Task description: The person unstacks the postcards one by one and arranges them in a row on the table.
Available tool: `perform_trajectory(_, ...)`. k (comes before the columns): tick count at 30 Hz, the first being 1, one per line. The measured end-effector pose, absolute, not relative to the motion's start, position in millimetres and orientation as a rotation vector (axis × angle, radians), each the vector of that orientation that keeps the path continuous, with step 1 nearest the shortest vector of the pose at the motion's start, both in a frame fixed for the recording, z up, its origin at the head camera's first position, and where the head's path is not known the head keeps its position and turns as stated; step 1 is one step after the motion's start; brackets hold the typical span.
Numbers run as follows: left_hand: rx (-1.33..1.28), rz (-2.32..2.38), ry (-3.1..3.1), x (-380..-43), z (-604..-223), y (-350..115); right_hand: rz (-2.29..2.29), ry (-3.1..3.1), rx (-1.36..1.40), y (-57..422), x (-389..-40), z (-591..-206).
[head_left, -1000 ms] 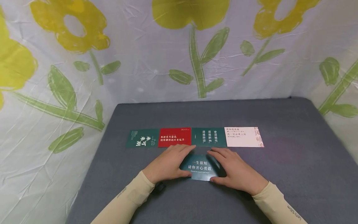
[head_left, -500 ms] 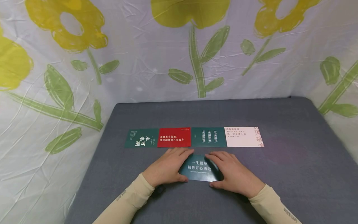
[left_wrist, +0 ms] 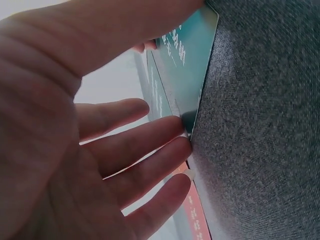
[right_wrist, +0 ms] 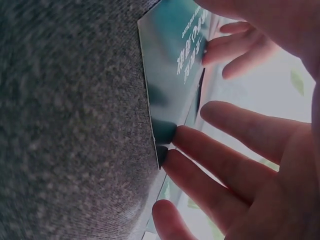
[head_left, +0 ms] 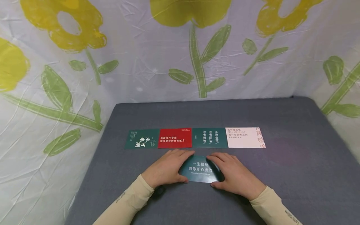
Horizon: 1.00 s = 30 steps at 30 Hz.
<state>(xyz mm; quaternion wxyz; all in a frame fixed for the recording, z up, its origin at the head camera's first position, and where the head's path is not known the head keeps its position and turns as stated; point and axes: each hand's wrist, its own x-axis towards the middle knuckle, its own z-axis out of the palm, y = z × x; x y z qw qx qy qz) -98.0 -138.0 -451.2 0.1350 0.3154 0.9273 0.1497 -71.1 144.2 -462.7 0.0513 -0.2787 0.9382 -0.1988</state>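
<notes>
A teal postcard (head_left: 201,176) with white lettering lies on the grey tabletop in front of the person. At its left side is the left hand (head_left: 168,170), fingertips at the far left corner and thumb by the near left corner. The right hand (head_left: 234,176) frames the opposite end in the same manner. In the left wrist view the long fingers (left_wrist: 145,155) are nearly straight and spread, their tips against the postcard (left_wrist: 187,75). Slightly bent fingers (right_wrist: 220,165) touch the postcard's corner in the right wrist view.
Behind the hands several postcards lie edge to edge in a row: a dark green one (head_left: 144,134), a red one (head_left: 175,134), another green one (head_left: 202,132) and a pale pink one (head_left: 243,142). A flower-printed curtain (head_left: 146,62) hangs behind the table (head_left: 295,175).
The left thumb has drawn back from over the postcard to its near left corner. The right hand has shifted slightly left. The postcard has slid slightly toward the person, and the row has stayed put.
</notes>
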Motion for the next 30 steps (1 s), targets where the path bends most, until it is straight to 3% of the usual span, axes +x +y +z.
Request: perform_trajectory(30,0.936,0.379,2.718,-97.0,-449.9,-135.9,-0.579,2.937,-0.876,143.8,-72.6,-466.2)
